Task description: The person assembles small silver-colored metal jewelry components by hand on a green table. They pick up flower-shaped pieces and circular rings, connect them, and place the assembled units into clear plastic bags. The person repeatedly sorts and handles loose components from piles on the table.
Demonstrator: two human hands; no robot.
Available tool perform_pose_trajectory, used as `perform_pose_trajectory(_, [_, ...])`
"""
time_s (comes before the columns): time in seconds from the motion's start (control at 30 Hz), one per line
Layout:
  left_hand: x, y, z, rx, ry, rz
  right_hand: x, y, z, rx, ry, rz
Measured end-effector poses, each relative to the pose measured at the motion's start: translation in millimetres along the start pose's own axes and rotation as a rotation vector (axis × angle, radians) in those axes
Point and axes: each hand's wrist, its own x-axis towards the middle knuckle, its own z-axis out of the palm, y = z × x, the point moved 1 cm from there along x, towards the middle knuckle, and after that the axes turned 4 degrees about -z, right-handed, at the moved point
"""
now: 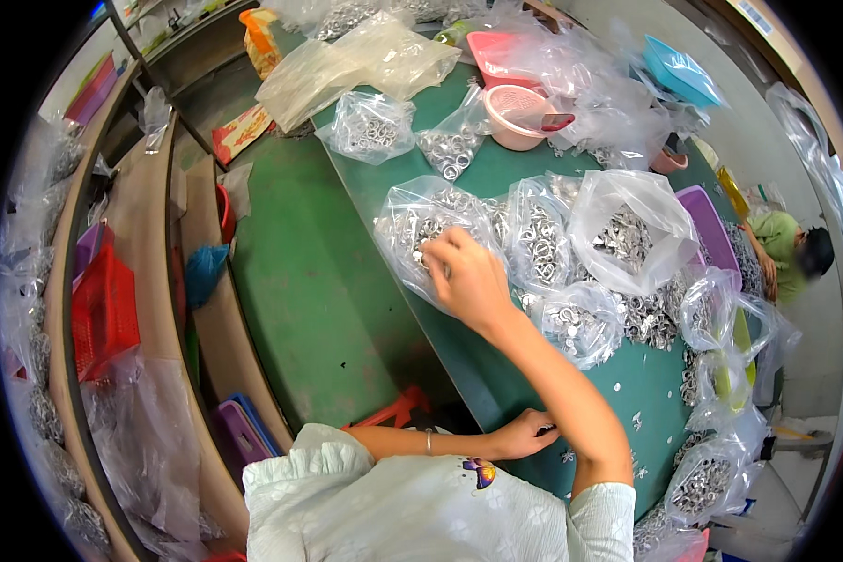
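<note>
My right hand (470,281) reaches across to a clear plastic bag (398,217) full of small silver metal pieces. Its fingers are pinched together over the open bag; what they hold is too small to name. Close to my body, at the table's near edge, my left hand (523,435) is curled closed. Something small and dark shows at its fingertips, but I cannot make out what it is. Beside the right hand stand another bag of silver ring-shaped pieces (541,248) and a smaller bag of flat silver pieces (576,323).
The green table (478,351) also bears a large open bag (628,225), loose metal pieces (648,323), a pink basket (515,117) and a purple tray (709,220). Shelves with a red basket (103,314) stand left. Another person (779,248) is at the far right.
</note>
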Motion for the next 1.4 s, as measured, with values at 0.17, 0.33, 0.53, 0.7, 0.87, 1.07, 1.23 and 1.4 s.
perform_pose_trajectory(0.17, [0.8,10.7,-2.3,0.064,-0.030,-0.086,33.5,19.6,-0.7,-0.145,0.273,-0.038])
perform_pose_trajectory(0.33, [-6.6,-28.1,-1.1,0.023,-0.034,-0.247,20.5,6.7,-9.1,-0.535,0.005,-0.026])
perform_pose_trajectory(0.53, [0.2,-4.7,-4.3,-0.115,-0.092,-0.158,-141.4,-38.6,-87.6,-0.034,0.223,0.062])
perform_pose_trajectory(0.7, [5.1,15.0,2.7,-0.063,-0.130,-0.396,-314.1,-54.7,-171.2,-0.235,0.707,0.992])
perform_pose_trajectory(0.87, [17.1,20.0,27.3,0.311,-0.270,-0.295,-413.0,-53.2,-183.4,-0.483,0.604,1.155])
perform_pose_trajectory(1.07, [45.3,24.5,74.5,0.498,-0.468,-0.193,-379.3,-24.0,-181.2,-0.662,0.382,0.829])
perform_pose_trajectory(1.23, [41.0,13.4,81.3,0.450,-0.442,-0.319,-414.4,-12.4,-187.4,-0.135,0.887,0.864])
perform_pose_trajectory(1.4, [32.0,11.3,88.5,0.428,-0.437,-0.301,-429.0,-31.3,-191.4,1.025,1.382,0.685])
